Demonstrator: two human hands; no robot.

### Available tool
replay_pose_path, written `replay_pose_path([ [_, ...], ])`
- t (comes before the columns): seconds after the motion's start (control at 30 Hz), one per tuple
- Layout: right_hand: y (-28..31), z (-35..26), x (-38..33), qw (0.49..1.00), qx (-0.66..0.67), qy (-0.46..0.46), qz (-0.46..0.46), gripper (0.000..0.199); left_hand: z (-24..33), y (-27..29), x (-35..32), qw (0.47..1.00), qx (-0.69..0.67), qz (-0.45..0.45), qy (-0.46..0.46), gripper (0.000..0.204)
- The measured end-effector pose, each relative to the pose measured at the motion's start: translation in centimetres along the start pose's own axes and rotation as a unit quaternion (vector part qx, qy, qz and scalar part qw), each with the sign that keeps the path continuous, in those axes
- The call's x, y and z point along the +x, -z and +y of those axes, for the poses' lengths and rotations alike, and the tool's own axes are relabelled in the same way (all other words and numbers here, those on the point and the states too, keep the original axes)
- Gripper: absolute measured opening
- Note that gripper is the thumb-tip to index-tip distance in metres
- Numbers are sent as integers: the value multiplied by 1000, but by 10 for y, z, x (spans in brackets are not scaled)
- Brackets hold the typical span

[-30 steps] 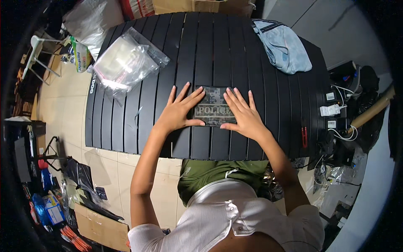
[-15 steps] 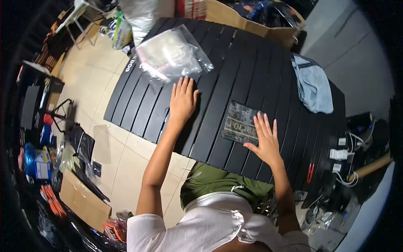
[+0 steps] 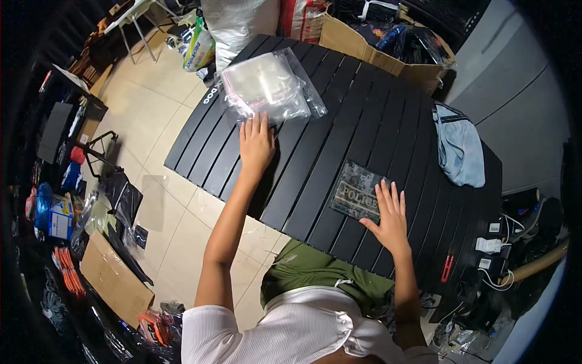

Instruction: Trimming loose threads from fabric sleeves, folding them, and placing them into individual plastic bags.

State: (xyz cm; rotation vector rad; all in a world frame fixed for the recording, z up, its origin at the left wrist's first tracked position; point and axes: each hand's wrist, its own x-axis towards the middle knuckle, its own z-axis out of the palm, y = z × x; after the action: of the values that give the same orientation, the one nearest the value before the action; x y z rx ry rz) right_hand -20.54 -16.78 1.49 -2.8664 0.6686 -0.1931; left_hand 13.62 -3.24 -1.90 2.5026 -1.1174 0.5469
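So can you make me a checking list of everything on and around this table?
Surface: black slatted table, mostly bare.
Job's things: camouflage patch lying flat; clear plastic bags near the far left corner.
Clutter: light blue cloth at the right edge; red tool near the front right.
Hands: left hand flat, fingertips at the bags; right hand flat on the patch edge.
Cables: white plugs and cords off the right side.
Surroundings: cardboard box, tiled floor.

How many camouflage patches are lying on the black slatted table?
1. The camouflage patch lies near the table's front edge, under the right hand's fingertips. Others may be hidden inside the clear plastic bags by the left hand.
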Motion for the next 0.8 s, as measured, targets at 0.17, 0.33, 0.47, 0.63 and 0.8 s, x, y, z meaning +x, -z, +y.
replay_pose_path([
  [0.17,1,-1,0,1000,11,-2,1,82,-20,-4,9,991,116,-6,-60,41],
  [0.33,4,-4,-1,1000,20,0,9,81,-21,5,-1,996,-32,47,-74,24],
  [0.47,4,-11,-4,999,42,-16,26,79,-15,22,-7,983,-166,80,-13,11],
  [0.63,13,-36,2,997,50,29,49,78,-15,20,-5,919,-363,-17,153,15],
  [0.8,12,-58,15,994,66,80,41,77,-37,8,-1,857,-487,-54,160,14],
])
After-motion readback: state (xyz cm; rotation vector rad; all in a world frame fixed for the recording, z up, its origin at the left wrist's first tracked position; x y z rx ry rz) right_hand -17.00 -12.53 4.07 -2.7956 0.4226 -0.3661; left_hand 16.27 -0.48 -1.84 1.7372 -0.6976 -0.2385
